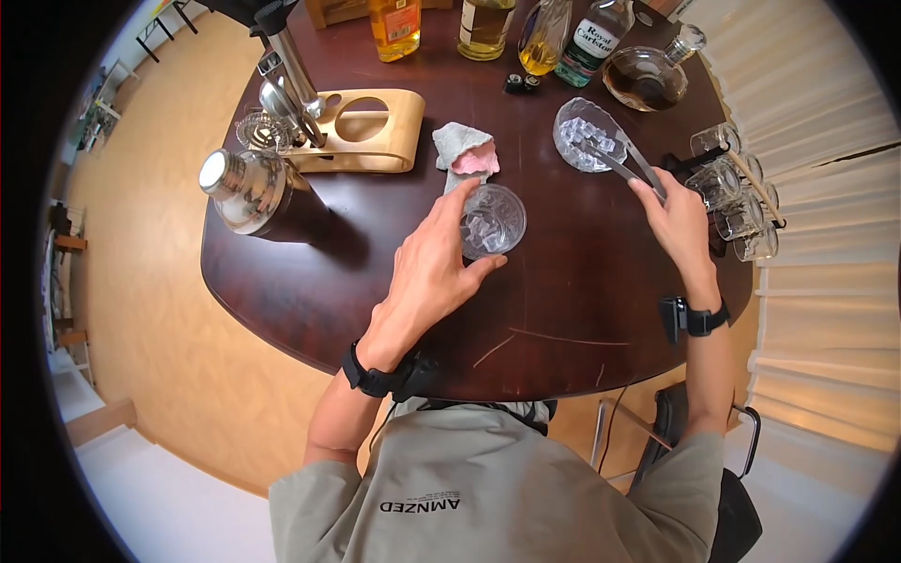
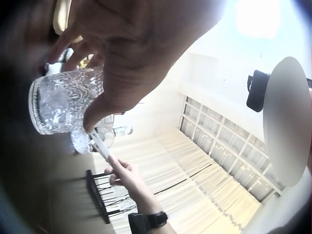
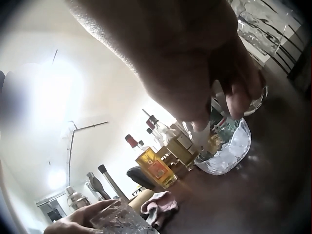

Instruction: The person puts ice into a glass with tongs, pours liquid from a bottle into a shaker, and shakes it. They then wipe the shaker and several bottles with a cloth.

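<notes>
My left hand point(image 1: 427, 258) holds a cut-glass tumbler point(image 1: 511, 218), with the thumb on its near side and the fingers on its far side. Several ice cubes point(image 1: 484, 231) lie in the tumbler. Between the thumb and fingers of my right hand point(image 1: 682, 225) is a pair of ice tongs point(image 1: 648, 171). The tong tips reach among the ice cubes point(image 1: 587, 136) in a clear glass bowl point(image 3: 236, 153). In the right wrist view, my fingers hover over the bowl's rim and hide part of the tongs. A grey and pink cloth point(image 1: 465, 148) lies just beyond the tumbler.
Left on the dark table point(image 1: 563, 291) stand a cocktail shaker point(image 1: 253, 194) and a wooden bar-tool stand point(image 1: 405, 131) with metal tools. Several bottles point(image 1: 396, 28) line the back, beside a round decanter point(image 1: 646, 80). A rack of upturned glasses point(image 1: 741, 218) sits at the right edge.
</notes>
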Demonstrator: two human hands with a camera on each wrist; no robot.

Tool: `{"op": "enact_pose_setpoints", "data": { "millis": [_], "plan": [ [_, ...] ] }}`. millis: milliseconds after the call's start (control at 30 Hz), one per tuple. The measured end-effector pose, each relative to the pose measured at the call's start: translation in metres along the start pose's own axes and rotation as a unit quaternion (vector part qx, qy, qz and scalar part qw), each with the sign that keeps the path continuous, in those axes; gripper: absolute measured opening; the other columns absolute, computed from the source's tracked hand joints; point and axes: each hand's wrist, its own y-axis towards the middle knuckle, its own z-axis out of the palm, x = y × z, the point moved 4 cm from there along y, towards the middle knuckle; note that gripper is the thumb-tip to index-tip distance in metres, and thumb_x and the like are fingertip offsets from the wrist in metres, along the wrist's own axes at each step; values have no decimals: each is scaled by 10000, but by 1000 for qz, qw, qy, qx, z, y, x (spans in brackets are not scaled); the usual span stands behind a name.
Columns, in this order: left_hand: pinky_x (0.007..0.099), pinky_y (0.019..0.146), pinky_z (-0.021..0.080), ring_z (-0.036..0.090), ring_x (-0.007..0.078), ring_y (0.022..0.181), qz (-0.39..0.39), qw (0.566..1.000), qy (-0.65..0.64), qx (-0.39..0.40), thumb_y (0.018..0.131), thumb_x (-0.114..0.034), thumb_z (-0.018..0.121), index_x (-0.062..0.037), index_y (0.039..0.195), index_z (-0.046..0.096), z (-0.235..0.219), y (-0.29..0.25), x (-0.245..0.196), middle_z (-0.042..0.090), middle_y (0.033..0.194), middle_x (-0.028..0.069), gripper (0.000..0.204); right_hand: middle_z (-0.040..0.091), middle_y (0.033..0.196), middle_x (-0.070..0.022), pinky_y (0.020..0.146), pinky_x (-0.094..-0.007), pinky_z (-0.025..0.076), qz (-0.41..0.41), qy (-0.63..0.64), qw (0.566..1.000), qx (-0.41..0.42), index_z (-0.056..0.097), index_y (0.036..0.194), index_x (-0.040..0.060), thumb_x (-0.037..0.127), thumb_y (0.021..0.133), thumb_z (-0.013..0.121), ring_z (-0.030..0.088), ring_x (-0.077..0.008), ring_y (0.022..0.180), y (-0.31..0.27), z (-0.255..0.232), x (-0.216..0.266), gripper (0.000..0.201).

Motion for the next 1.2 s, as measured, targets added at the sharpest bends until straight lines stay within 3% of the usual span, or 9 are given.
{"op": "enact_pose_setpoints", "data": {
  "millis": [167,300,500,667,900,967,1000,1167,1200],
  "plan": [
    [464,1082,492,579,420,1334,-17,999,-29,11,765,-190,907,-43,1523,440,-2,1,-1,588,1452,230,902,747,813,-171,688,-496,563,-47,-29,998,-33,705,1223,-10,494,950,737,731,-414,790,14,20,19,574],
    [468,1076,493,578,423,1329,-11,1000,-18,9,770,-192,903,-44,1523,433,-2,0,0,586,1451,229,899,724,784,-148,668,-489,556,-25,-33,999,20,701,1218,2,455,950,750,722,-412,773,16,36,21,528],
    [469,1075,493,580,422,1325,-12,1000,-15,11,773,-189,900,-45,1521,434,-2,0,1,587,1449,225,892,736,888,-150,675,-491,546,-41,9,994,-102,680,1278,5,432,959,745,721,-392,788,3,31,25,537],
    [470,1073,495,583,421,1322,-9,1000,-8,7,774,-188,898,-45,1521,432,-1,0,-1,592,1443,224,892,735,826,-172,705,-472,557,19,20,1000,7,581,1438,-10,464,931,760,730,-388,785,11,47,10,717],
    [474,1076,496,582,422,1326,-11,1000,-4,10,774,-221,901,-48,1518,430,-2,-1,1,596,1437,226,897,741,855,-160,724,-465,559,46,76,995,34,433,1559,-38,543,843,830,733,-367,792,6,40,10,1004],
    [475,1075,496,579,421,1329,-8,1000,4,9,777,-229,899,-52,1516,429,-1,-1,2,593,1442,221,894,734,976,-145,733,-448,555,18,31,999,-34,445,1562,-16,578,817,844,727,-343,818,-3,31,7,1033],
    [473,1073,498,578,422,1330,-10,1000,12,12,778,-236,899,-54,1514,427,-1,-1,1,593,1443,215,893,708,1063,-125,718,-405,546,15,34,998,-44,456,1568,15,563,816,856,697,-281,778,-9,28,3,1013],
    [488,1044,514,588,432,1309,5,1000,5,8,768,-222,902,-62,1511,425,1,1,2,591,1434,218,897,694,1023,-103,669,-348,520,31,127,991,-25,600,1442,7,454,843,869,598,-182,666,-43,-3,8,793],
    [503,1015,530,597,441,1286,12,1000,6,7,767,-209,899,-70,1514,421,0,1,2,592,1425,217,898,703,1042,-123,690,-365,534,17,108,991,74,640,1382,-8,443,857,854,639,-218,706,-51,-2,8,724]
  ]
}}
